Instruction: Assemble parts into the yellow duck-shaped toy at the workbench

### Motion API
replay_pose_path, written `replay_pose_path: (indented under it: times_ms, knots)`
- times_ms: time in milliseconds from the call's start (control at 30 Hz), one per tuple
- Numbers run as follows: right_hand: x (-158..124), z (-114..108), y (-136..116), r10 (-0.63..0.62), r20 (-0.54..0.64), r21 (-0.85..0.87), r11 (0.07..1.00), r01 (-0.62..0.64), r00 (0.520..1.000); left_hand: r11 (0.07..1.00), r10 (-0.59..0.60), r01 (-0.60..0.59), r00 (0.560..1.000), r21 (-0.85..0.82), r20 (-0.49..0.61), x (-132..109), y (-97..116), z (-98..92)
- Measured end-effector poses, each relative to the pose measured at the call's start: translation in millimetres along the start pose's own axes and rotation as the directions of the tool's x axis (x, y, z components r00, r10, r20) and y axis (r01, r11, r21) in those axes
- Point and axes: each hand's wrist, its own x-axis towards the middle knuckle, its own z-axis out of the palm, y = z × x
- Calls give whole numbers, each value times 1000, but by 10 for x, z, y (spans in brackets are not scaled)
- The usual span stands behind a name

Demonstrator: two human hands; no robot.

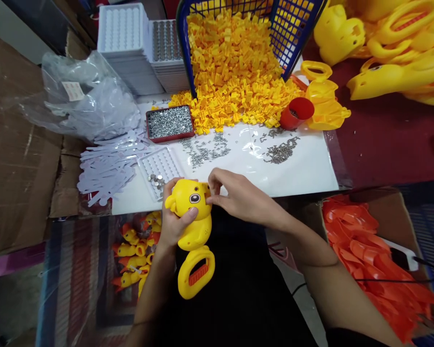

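Note:
A yellow duck toy (195, 226) with a big printed eye and a ring handle is held just off the table's front edge, its handle hanging toward my lap. My left hand (175, 219) wraps round its head and side, thumb across the front. My right hand (231, 195) is at the other side of the head, thumb and forefinger bent together against it. Whatever those fingertips may pinch is too small or hidden to make out. Just behind the toy lies a white dimpled tray (161, 168) with some round metal cells in it.
Loose small screws (282, 150) and a red box of metal parts (169, 123) lie on the white tabletop. Yellow clips (231, 62) spill from a blue basket (292, 36). White strips (108, 166) lie left, orange parts (376, 260) in a carton lower right, finished-looking ducks (133, 255) lower left.

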Motion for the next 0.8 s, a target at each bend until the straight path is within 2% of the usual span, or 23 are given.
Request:
replay_pose_path:
  times_ms: [67, 167, 267, 333, 400, 433, 500, 567, 633, 700, 800]
  knots:
    - [49, -69, 94, 58, 81, 179, 981, -72, 995, 997, 50, -53, 998, 60, 45, -5, 32, 11]
    - [57, -104, 194, 69, 171, 282, 952, -116, 983, 987, 88, -99, 992, 129, 86, -8, 73, 29]
    - [-11, -28, 226, 52, 154, 451, 885, -117, 987, 994, 103, -105, 991, 17, 82, -19, 66, 112]
    - [-88, 78, 237, -6, 119, 629, 774, -71, 993, 986, 121, -115, 992, -120, 43, -29, 26, 219]
    - [-186, 205, 265, 1, 16, 748, 663, -13, 1000, 969, 133, -125, 991, -214, 23, -21, -26, 339]
    - [-239, 265, 288, 49, -54, 772, 636, 10, 997, 969, 151, -143, 988, -201, 25, -4, -50, 391]
    - [-345, 353, 341, 189, -190, 775, 632, 29, 963, 971, 238, -237, 970, -18, 48, 55, -74, 463]
    - [-432, 387, 392, 296, -318, 737, 675, 38, 901, 909, 324, -328, 944, 256, 58, 133, -65, 496]
    - [-483, 376, 429, 349, -419, 673, 739, 29, 838, 847, 343, -331, 938, 415, 49, 201, -34, 512]
    - [-494, 346, 453, 364, -453, 627, 779, 0, 814, 858, 301, -285, 953, 427, 32, 241, -7, 535]
    - [-452, 290, 478, 359, -418, 627, 779, -21, 835, 905, 233, -225, 972, 362, 20, 259, -14, 579]
